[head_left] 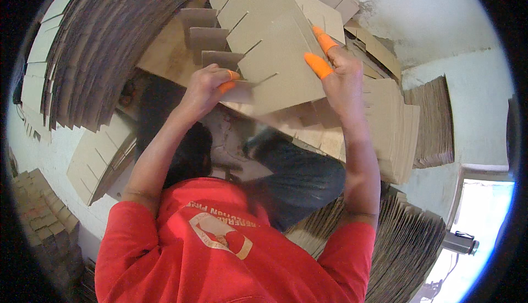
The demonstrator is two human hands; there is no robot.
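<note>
A large slotted cardboard sheet (280,44) stands tilted over the table, with several slits along its left side. My right hand (344,74), wearing orange finger covers on thumb and finger, grips the sheet by its right edge. Lower on the slotted side, my left hand (206,88) is closed in a pinch on a small cardboard strip (245,89) beside the lowest slit; orange covers show on its fingertips too. Farther up, smaller cardboard cross strips (209,39) stick out to the left from the sheet's slits.
Beneath the sheet is a wooden table (159,50). A tall stack of cardboard strips (110,44) rises at the left. More cardboard stacks (388,132) stand at the right, and another pile (410,242) lies low at the right. A leaning slotted bundle (102,157) is at the left.
</note>
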